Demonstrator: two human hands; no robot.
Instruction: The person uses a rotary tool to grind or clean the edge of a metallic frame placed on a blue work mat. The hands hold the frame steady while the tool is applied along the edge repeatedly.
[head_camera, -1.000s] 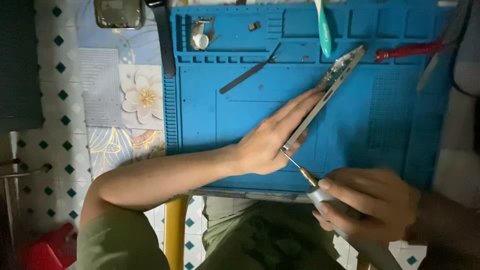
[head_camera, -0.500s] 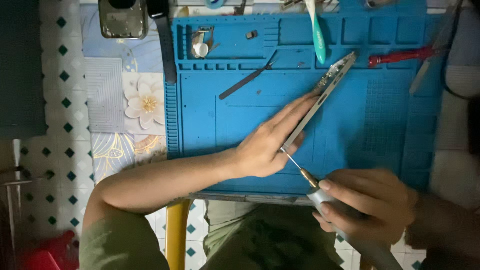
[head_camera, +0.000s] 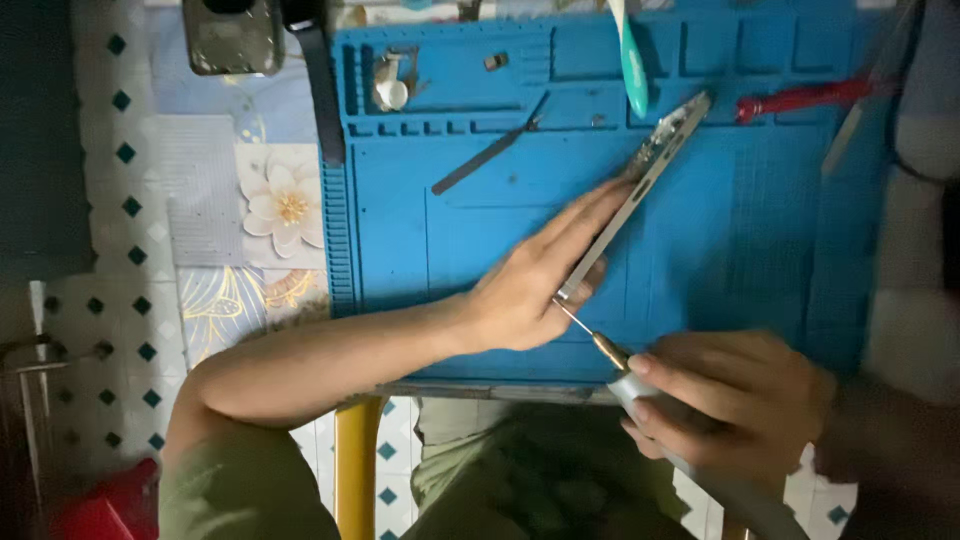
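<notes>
Tiled floor, white with small dark-green diamonds, shows at the person's left and below the bench edge. Items, largest first:

Blue work mat (head_camera: 760, 230): soft-looking, rubbery, moulded with shallow rectangular trays along its far edge and ribbed strips at its border; lies under both hands.

Floral cloth (head_camera: 270, 210): pale, printed with a white flower; beyond the left forearm, beside the mat.

Left hand (head_camera: 540, 285): flat, fingers stretched out and close together, pressing along the phone frame.

Right hand (head_camera: 725, 400): curled around the screwdriver handle, thumb and fingers clasped on it.

Phone frame (head_camera: 635, 190): thin, metallic, grey, long and narrow, seen edge-on; stands on its side on the mat, slanting away from the left palm, fingertips resting on it.

Screwdriver (head_camera: 640, 385): grey rounded handle, brass-coloured collar, fine steel shaft; tip meets the near end of the frame, beside the left thumb.

Red-handled tool (head_camera: 800, 98): beyond the right hand.

Teal tool (head_camera: 632, 60): smooth plastic, beyond the frame.

Dark flat blade (head_camera: 490, 155): slim, matte, beyond the left fingers.
</notes>
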